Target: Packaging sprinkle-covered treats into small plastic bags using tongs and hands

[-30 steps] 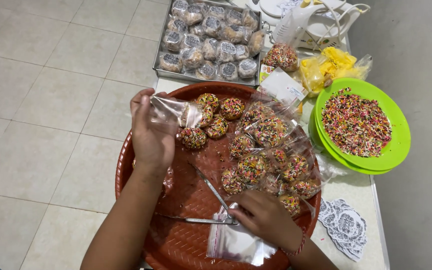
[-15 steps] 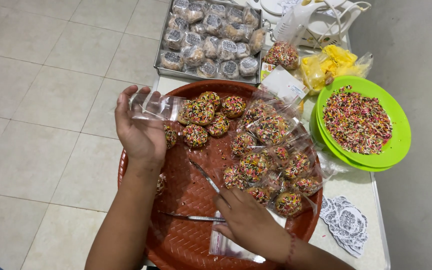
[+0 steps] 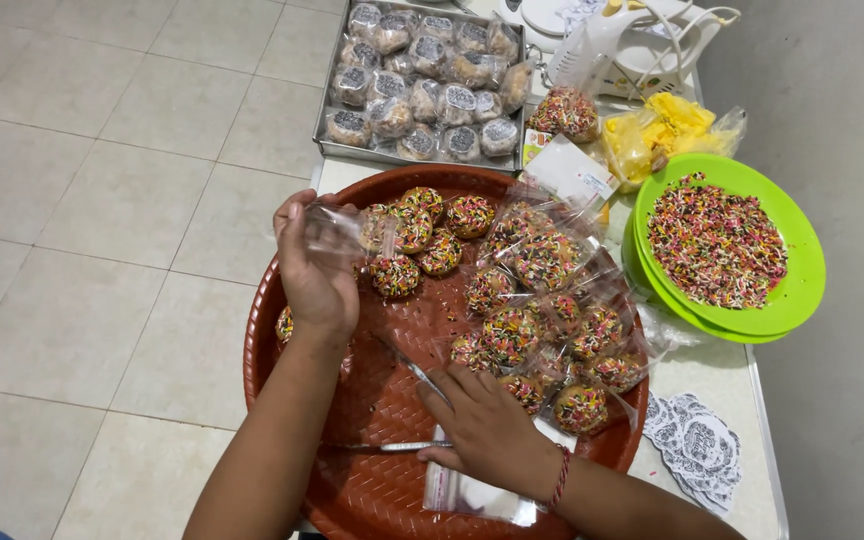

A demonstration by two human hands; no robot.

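A round red woven tray [image 3: 352, 500] sits on the desk [image 3: 722, 400] and serves as the landmark here. Over its left rim the left hand [image 3: 314, 265] is raised, fingers curled and pinching a small clear plastic bag [image 3: 344, 232]; the bag's long axis runs roughly sideways, its free end pointing right toward the sprinkle-covered cookies [image 3: 414, 228] heaped in the tray's far half. Near the tray's front edge the right hand [image 3: 487, 425] lies palm down with fingers loosely spread, resting on a stack of clear bags [image 3: 467, 497]; whether it grips anything I cannot tell. Just left of that hand lie metal tongs [image 3: 392, 445], one arm pointing left, the other angled toward the tray's centre. Bagged cookies [image 3: 552, 255] crowd the tray's right side. Right of the tray stands a green plate [image 3: 802, 280] of coloured sprinkles [image 3: 717, 240]; beyond the tray sits a metal pan [image 3: 324, 150] of wrapped cakes [image 3: 422, 60].
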